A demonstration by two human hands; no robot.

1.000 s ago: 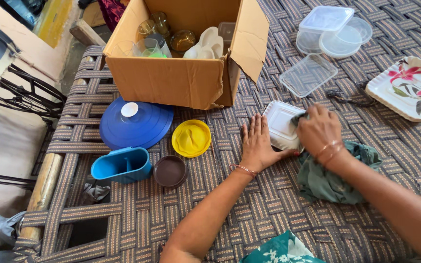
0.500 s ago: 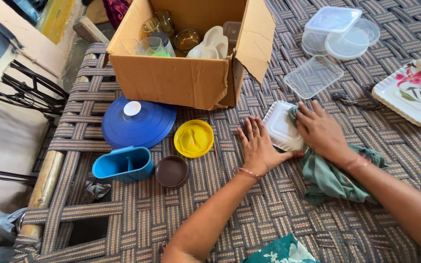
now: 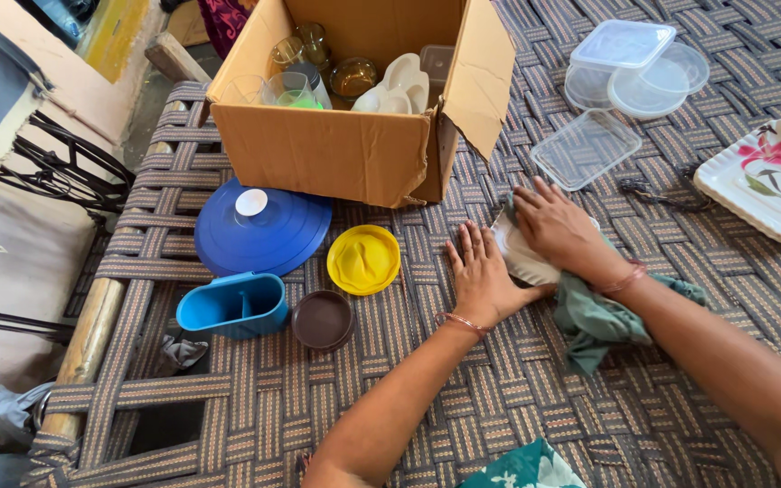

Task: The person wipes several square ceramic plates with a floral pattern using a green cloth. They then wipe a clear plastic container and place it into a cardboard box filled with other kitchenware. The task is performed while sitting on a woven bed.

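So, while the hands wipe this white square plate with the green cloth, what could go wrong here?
1. The white square plastic plate rests on open woven straps; the left hand only pins its edge, so it might slide.
2. The trailing green cloth under the right hand could snag in the weave.

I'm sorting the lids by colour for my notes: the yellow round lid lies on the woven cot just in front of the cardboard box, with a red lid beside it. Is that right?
Not quite. The big lid beside the yellow round lid is blue, not red, as the head view shows. The rest holds: both lie on the woven cot just in front of the cardboard box.
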